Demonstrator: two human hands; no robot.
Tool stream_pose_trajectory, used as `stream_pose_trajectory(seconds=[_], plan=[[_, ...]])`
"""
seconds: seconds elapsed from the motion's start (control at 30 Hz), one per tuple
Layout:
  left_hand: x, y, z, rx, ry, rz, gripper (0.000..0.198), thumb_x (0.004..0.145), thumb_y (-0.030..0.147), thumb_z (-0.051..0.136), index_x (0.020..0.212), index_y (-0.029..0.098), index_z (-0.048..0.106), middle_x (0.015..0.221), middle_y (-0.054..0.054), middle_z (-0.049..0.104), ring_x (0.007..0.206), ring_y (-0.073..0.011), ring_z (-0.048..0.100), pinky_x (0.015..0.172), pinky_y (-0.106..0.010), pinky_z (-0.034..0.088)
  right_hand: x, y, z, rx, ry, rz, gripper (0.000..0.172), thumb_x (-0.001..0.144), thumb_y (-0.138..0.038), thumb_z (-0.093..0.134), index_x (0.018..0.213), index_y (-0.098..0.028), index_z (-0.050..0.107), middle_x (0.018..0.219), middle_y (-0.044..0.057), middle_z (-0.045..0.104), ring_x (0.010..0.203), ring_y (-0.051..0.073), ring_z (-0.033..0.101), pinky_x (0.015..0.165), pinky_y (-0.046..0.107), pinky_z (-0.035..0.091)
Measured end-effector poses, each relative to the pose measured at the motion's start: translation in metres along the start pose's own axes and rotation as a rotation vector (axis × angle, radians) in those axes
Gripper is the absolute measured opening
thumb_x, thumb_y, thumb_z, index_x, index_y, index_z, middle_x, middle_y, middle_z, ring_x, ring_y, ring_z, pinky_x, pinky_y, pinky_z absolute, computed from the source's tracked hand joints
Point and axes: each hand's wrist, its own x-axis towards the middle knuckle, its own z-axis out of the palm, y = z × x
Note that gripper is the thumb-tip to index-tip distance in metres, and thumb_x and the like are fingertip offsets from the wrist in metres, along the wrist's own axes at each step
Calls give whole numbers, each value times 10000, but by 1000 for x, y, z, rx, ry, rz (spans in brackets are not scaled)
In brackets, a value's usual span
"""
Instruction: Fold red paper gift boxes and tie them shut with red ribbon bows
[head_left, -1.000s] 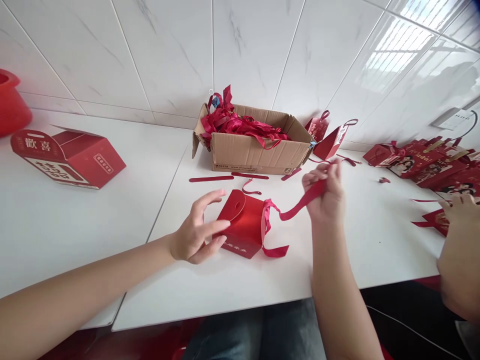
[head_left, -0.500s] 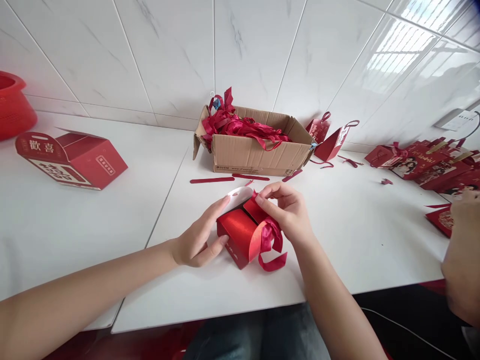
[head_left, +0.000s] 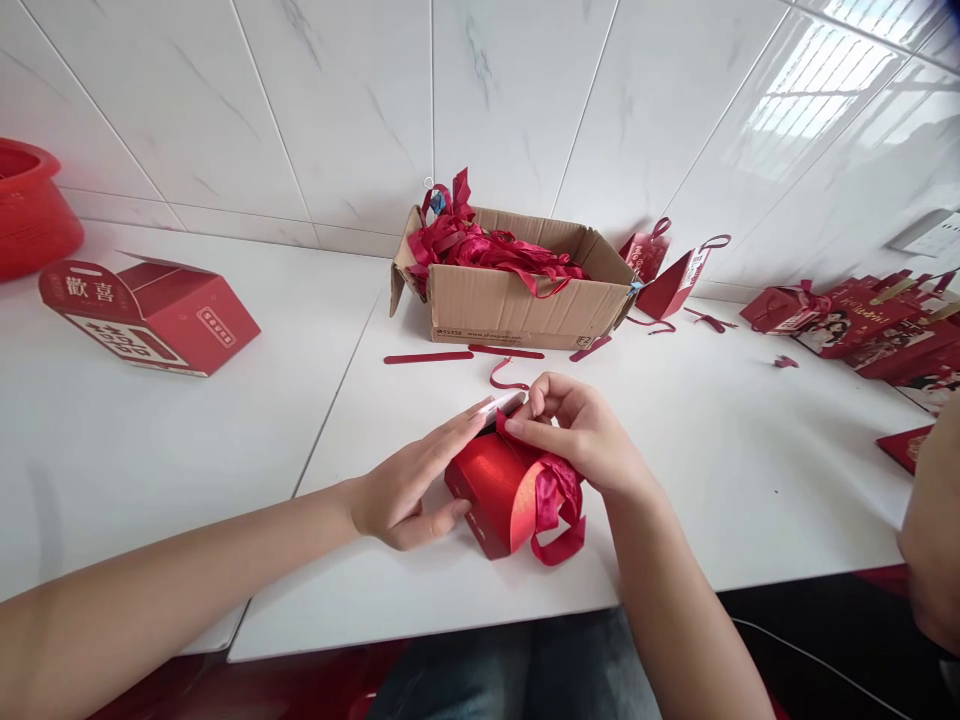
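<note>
A red paper gift box with a curved lid rests on the white table near the front edge. My left hand holds it from the left, fingers stretched along its pale raised flap and thumb against the near side. At the box's upper right, my right hand pinches a red ribbon between thumb and fingers. More loops of red satin ribbon hang off the box's right end onto the table. My right fingers hide part of the lid and flap.
Behind the box stands a cardboard carton full of red ribbons. A larger red box and a red tub are at left. Ribbon scraps lie before the carton. Finished-looking red boxes and another person's arm are at right.
The gift box has shifted slightly right and nearer me. My left fingers have tilted its pale flap inward. My right hand still pinches the ribbon, and a curled scrap behind now shows more.
</note>
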Motion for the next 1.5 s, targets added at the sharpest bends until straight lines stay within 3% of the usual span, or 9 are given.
stream_pose_trajectory(seconds=[0.2,0.57,0.77,0.9,1.07,1.5], plan=[[-1,2,0,28,-4,14,840,783,118,524,1520,96,122,1609,-80,86,1479,-261,129,1195,-444,272,0,0,1,37,39,-1,321,713,-326,779,779,-207,488,702,-19,675,652,117,606,603,248,451],[-1,1,1,-13,-2,46,833,753,129,523,1507,71,174,1608,-91,121,1471,-237,183,1194,-379,266,1,5,0,-98,168,-74,355,657,-327,818,865,-210,555,677,-25,689,621,118,627,587,238,475],[-1,4,1,4,-7,28,821,727,138,522,1494,104,231,1600,-120,143,1458,-288,212,1152,-474,325,3,5,1,-194,197,-125,306,665,-383,802,826,-200,616,687,-11,652,642,122,598,641,273,484],[-1,5,0,-2,-26,1,775,690,145,524,1443,157,341,1578,-147,189,1426,-353,256,1090,-562,371,4,5,0,-342,249,-181,283,676,-417,785,849,-217,684,891,30,625,756,136,573,699,301,494],[1,5,-1,-27,-37,-13,713,684,150,513,1388,173,401,1520,-173,248,1378,-369,328,1065,-581,383,4,7,-4,-405,135,-250,187,759,-352,735,904,-246,681,1035,35,645,1037,196,589,846,352,469],[0,6,-1,-18,-59,-17,708,680,172,526,1373,205,388,1481,-179,245,1361,-365,334,1037,-569,408,2,6,-8,-506,-54,-457,135,891,-199,579,992,-243,658,995,30,678,992,158,620,915,335,499]])
